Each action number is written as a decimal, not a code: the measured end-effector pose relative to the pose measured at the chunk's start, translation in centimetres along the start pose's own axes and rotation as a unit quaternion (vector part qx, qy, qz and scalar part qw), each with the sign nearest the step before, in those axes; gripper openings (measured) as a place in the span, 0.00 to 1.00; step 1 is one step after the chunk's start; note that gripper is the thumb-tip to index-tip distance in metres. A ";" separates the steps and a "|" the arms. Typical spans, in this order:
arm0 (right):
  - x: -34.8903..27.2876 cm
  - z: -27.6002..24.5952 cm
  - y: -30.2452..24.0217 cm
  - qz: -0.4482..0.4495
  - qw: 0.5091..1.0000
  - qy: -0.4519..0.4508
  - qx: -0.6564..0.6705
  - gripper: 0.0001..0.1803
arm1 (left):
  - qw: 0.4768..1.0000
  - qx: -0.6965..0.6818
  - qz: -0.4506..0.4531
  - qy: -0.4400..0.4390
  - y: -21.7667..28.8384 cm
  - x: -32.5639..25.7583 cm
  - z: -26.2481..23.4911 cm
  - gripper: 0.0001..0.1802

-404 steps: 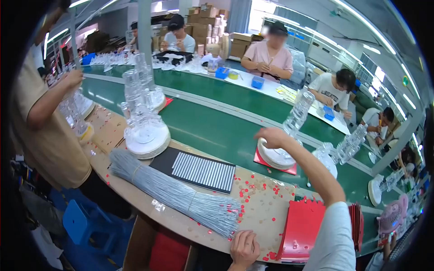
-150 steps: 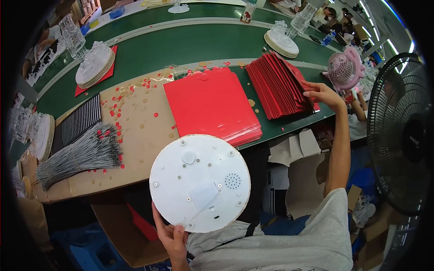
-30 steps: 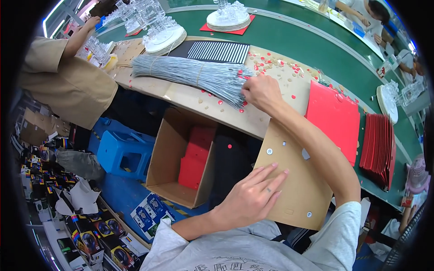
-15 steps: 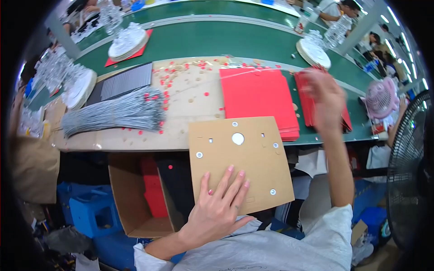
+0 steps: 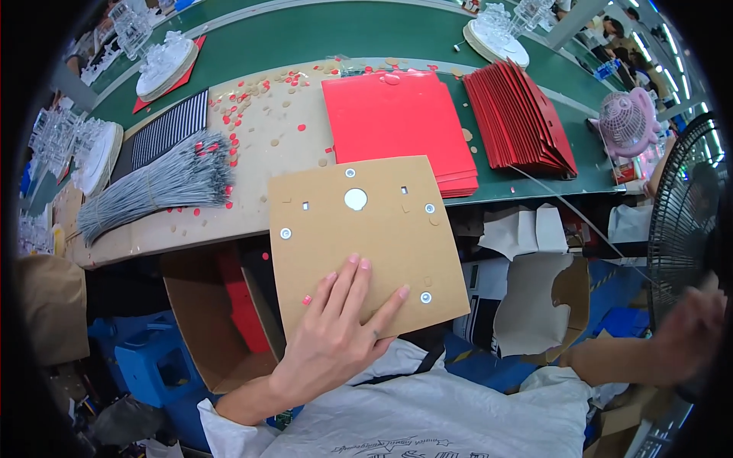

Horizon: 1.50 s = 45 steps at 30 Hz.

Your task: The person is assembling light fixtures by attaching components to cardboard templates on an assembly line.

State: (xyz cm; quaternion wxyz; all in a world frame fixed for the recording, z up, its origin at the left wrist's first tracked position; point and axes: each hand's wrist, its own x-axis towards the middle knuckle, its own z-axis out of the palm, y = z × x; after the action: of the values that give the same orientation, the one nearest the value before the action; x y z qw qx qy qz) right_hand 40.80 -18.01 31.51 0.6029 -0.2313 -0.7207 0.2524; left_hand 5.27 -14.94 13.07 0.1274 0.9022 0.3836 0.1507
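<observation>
The left hand (image 5: 332, 330) lies on a square tan cardboard panel (image 5: 366, 240) at the person's front, its fingers spread and nearly straight, gripping nothing, probably to steady the panel. The panel's far part overlaps the brown-topped counter (image 5: 259, 183) in view. The right hand (image 5: 691, 336) blurs beside a round black fan (image 5: 683, 198); a thin grey strand (image 5: 576, 214) slants toward it, but whether its fingers hold this, I cannot tell. Glossy red sheets (image 5: 397, 122) lie stacked beyond, perhaps for easy reach.

left grip (image 5: 330, 340): flat on cardboard panel (image 5: 397, 248) | right grip (image 5: 691, 330): blurred, near fan (image 5: 696, 202)
</observation>
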 end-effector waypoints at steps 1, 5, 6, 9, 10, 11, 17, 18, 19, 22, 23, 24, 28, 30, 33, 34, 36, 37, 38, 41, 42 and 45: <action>0.3 1.7 2.6 0.028 0.970 -0.115 -0.212 0.17 | 1.000 -0.002 0.002 -0.002 0.2 0.1 0.0 0.36; -4.0 9.6 13.0 0.197 0.897 -0.299 -0.258 0.25 | 1.000 -0.012 0.012 -0.020 -0.2 -0.5 0.6 0.36; -5.2 9.9 13.9 0.174 0.896 -0.332 -0.240 0.23 | 0.999 -0.030 0.026 -0.023 -0.1 -0.5 0.8 0.39; -7.7 10.3 14.8 0.138 0.887 -0.344 -0.277 0.20 | 0.998 -0.054 0.013 -0.044 0.3 -0.2 0.5 0.39; -7.8 10.4 15.1 0.133 0.892 -0.339 -0.268 0.21 | 0.997 -0.056 0.012 -0.049 0.2 0.0 0.4 0.39; -7.7 10.2 15.2 0.137 0.892 -0.339 -0.266 0.21 | 0.997 -0.056 0.009 -0.059 0.2 0.0 0.3 0.39; -6.9 9.2 15.1 0.125 0.867 -0.392 -0.282 0.25 | 0.994 -0.073 -0.012 -0.079 0.3 0.4 0.0 0.37; -6.9 9.3 15.2 0.101 0.866 -0.394 -0.290 0.25 | 0.994 -0.076 -0.018 -0.081 0.3 0.5 0.0 0.38; -6.9 9.3 15.2 0.077 0.866 -0.396 -0.296 0.25 | 0.993 -0.078 -0.018 -0.085 0.3 0.5 0.0 0.38; -6.8 9.5 15.3 0.023 0.849 -0.424 -0.316 0.24 | 0.993 -0.080 -0.016 -0.085 0.3 0.6 -0.1 0.38; -6.8 9.6 15.4 0.025 0.849 -0.424 -0.314 0.24 | 0.993 -0.082 -0.018 -0.085 0.3 0.6 -0.1 0.39; -6.7 9.6 15.4 0.005 0.839 -0.436 -0.325 0.24 | 0.993 -0.084 -0.019 -0.086 0.3 0.5 -0.1 0.39; -6.3 9.5 15.1 -0.038 0.809 -0.472 -0.349 0.25 | 0.993 -0.084 -0.022 -0.085 0.3 0.4 -0.1 0.39; -6.2 9.6 14.7 -0.041 0.801 -0.481 -0.354 0.26 | 0.993 -0.077 -0.019 -0.084 0.3 0.4 0.1 0.39; -6.1 9.7 14.6 -0.049 0.792 -0.492 -0.359 0.26 | 0.994 -0.069 -0.015 -0.081 0.4 0.3 0.1 0.39; -6.1 9.8 14.5 -0.055 0.790 -0.495 -0.357 0.26 | 0.994 -0.070 -0.014 -0.081 0.4 0.3 0.1 0.39; -6.4 9.6 14.9 -0.061 0.795 -0.494 -0.347 0.26 | 0.995 -0.058 -0.005 -0.083 0.4 0.2 0.2 0.39; -6.5 9.6 15.2 -0.068 0.800 -0.492 -0.337 0.26 | 0.995 -0.058 -0.005 -0.083 0.4 0.2 0.2 0.39; -6.5 9.6 15.3 -0.069 0.800 -0.491 -0.338 0.26 | 0.995 -0.058 -0.003 -0.085 0.2 0.3 0.1 0.39; -6.7 9.6 15.6 -0.098 0.788 -0.498 -0.348 0.27 | 0.995 -0.059 -0.003 -0.086 -0.1 0.5 0.0 0.39; -6.8 9.6 15.9 -0.098 0.793 -0.493 -0.345 0.28 | 0.994 -0.060 -0.007 -0.085 -0.2 0.6 -0.1 0.40; -7.0 9.5 16.5 -0.100 0.804 -0.482 -0.334 0.29 | 0.994 -0.071 -0.010 -0.086 -0.3 0.6 -0.1 0.40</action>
State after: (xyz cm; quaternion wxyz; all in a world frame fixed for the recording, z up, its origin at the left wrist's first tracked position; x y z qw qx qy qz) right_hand 33.10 -10.61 14.27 0.0856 -0.1940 -0.9772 0.0133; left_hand 5.42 -14.29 13.12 0.2254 0.8965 0.3687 0.0981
